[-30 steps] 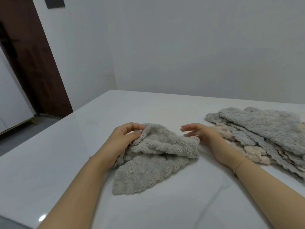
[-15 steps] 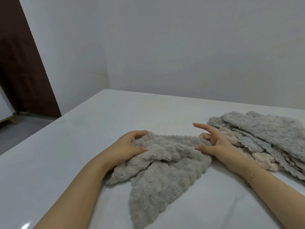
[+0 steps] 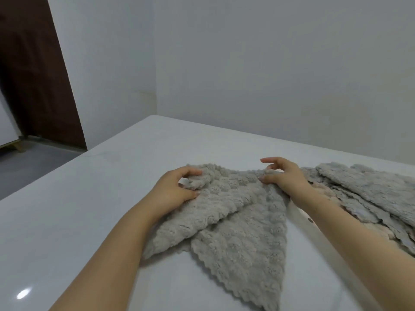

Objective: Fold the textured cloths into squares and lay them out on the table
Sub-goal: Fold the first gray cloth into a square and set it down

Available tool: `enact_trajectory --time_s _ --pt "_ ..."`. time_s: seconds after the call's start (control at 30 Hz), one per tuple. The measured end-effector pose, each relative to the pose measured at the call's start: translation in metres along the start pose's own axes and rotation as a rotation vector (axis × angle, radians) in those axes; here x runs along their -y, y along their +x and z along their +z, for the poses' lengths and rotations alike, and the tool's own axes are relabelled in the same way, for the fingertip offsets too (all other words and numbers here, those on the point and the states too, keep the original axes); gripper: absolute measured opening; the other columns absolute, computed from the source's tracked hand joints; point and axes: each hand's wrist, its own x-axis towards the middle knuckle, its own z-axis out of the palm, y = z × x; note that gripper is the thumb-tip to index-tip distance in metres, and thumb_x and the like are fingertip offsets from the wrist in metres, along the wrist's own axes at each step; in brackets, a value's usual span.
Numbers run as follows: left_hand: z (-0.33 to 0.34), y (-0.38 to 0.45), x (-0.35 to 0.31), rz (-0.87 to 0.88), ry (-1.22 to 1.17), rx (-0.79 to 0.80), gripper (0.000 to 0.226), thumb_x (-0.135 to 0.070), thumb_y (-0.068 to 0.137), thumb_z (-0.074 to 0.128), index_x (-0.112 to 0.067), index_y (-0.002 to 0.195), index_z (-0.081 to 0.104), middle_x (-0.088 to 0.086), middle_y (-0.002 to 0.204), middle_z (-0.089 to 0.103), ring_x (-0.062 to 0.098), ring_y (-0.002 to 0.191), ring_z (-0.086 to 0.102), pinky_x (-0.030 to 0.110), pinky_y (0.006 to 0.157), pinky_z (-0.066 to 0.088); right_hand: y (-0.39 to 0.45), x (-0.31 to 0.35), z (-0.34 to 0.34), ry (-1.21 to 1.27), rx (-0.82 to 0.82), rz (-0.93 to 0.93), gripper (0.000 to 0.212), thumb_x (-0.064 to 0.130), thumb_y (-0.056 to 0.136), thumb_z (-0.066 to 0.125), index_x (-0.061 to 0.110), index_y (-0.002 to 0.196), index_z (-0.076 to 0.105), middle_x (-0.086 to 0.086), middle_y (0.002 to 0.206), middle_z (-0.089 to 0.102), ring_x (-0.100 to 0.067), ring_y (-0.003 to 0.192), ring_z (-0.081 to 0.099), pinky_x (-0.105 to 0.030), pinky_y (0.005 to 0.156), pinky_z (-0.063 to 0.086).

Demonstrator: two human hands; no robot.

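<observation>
A grey textured cloth (image 3: 235,232) with scalloped edges lies spread and partly doubled over on the white table (image 3: 78,209), one pointed corner hanging toward me. My left hand (image 3: 173,191) grips the cloth's far left corner between thumb and curled fingers. At the far right corner my right hand (image 3: 283,176) pinches the edge with thumb and fingers, its index finger raised. Both hands sit at the cloth's far edge, roughly a cloth-width apart.
A pile of grey and beige textured cloths (image 3: 370,194) lies at the right of the table, just beyond my right forearm. Bare tabletop stretches to the left and far side. White walls stand behind; a dark door (image 3: 33,86) is at the left.
The crumpled cloth has been pulled open and spread wider on the table. My right hand has gone from hovering beside it to pinching its far right corner; my left keeps its grip.
</observation>
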Motion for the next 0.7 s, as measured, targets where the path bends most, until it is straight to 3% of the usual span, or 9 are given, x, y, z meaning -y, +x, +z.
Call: enact_trajectory --time_s 0.1,0.2,0.3,0.37,0.47,0.53,0.63,0.7 --pt "-0.002 0.006 0.009 -0.006 0.065 -0.115 0.044 -0.006 0.084 0.068 -0.025 0.122 0.059 -0.014 0.115 0.053 0.006 0.086 0.056 0.017 0.073 0.041 0.025 0.002 0.020 -0.160 0.051 -0.034 0.040 0.000 0.077 0.071 0.018 0.112 0.062 -0.009 0.108 0.060 -0.018 0.076 0.056 -0.021 0.064 0.044" --pt "-0.006 0.010 0.015 -0.025 0.096 -0.227 0.047 -0.014 0.085 0.067 -0.025 0.129 0.053 -0.008 0.124 0.052 0.014 0.101 0.055 0.024 0.082 0.041 0.030 0.001 0.030 -0.415 0.070 -0.102 0.037 0.011 0.082 0.067 0.017 0.117 0.059 -0.008 0.119 0.056 -0.020 0.097 0.056 -0.027 0.083 0.043" --pt "-0.012 0.013 0.016 -0.083 0.083 -0.266 0.045 -0.022 0.088 0.066 -0.024 0.130 0.051 0.001 0.130 0.051 0.013 0.108 0.051 0.026 0.083 0.039 0.011 0.009 0.023 -0.631 0.051 -0.282 0.036 0.023 0.086 0.063 0.020 0.121 0.057 -0.003 0.127 0.051 -0.021 0.117 0.048 -0.031 0.096 0.038" --pt "-0.017 0.009 0.013 -0.074 0.156 -0.265 0.038 -0.022 0.088 0.065 -0.023 0.125 0.055 0.002 0.132 0.050 0.012 0.113 0.049 0.025 0.086 0.036 -0.019 0.019 0.015 -0.657 0.054 -0.419 0.033 0.025 0.087 0.061 0.022 0.119 0.059 0.001 0.126 0.053 -0.017 0.118 0.046 -0.029 0.097 0.034" --pt "-0.017 -0.011 -0.005 0.155 0.403 -0.210 0.026 -0.020 0.089 0.062 -0.027 0.114 0.062 -0.010 0.127 0.056 0.008 0.117 0.050 0.024 0.096 0.036 -0.083 0.027 0.001 -0.591 0.196 -0.616 0.029 0.038 0.088 0.056 0.028 0.114 0.062 0.012 0.123 0.054 -0.003 0.116 0.045 -0.020 0.099 0.033" --pt "-0.003 -0.031 -0.024 0.321 0.403 -0.088 0.017 -0.020 0.089 0.063 -0.027 0.104 0.068 -0.017 0.108 0.064 -0.004 0.102 0.056 0.019 0.092 0.042 -0.125 0.023 -0.007 -0.598 0.300 -0.718 0.030 0.046 0.087 0.054 0.031 0.110 0.064 0.017 0.120 0.056 0.004 0.113 0.048 -0.013 0.096 0.034" --pt "0.030 -0.055 -0.037 0.455 0.507 0.051 0.011 -0.023 0.088 0.065 -0.025 0.097 0.071 -0.016 0.091 0.066 -0.007 0.085 0.056 0.016 0.077 0.046 -0.161 0.009 -0.013 -0.605 0.358 -0.826 0.036 0.056 0.084 0.061 0.031 0.108 0.066 0.017 0.117 0.059 0.001 0.109 0.054 -0.020 0.091 0.041" --pt "0.043 -0.066 -0.030 0.493 0.573 0.070 0.013 -0.034 0.088 0.061 -0.027 0.094 0.070 -0.015 0.091 0.065 -0.003 0.088 0.055 0.023 0.079 0.046 -0.168 0.001 -0.015 -0.579 0.384 -0.831 0.047 0.065 0.080 0.060 0.030 0.110 0.066 0.018 0.117 0.059 0.001 0.109 0.055 -0.022 0.090 0.042"
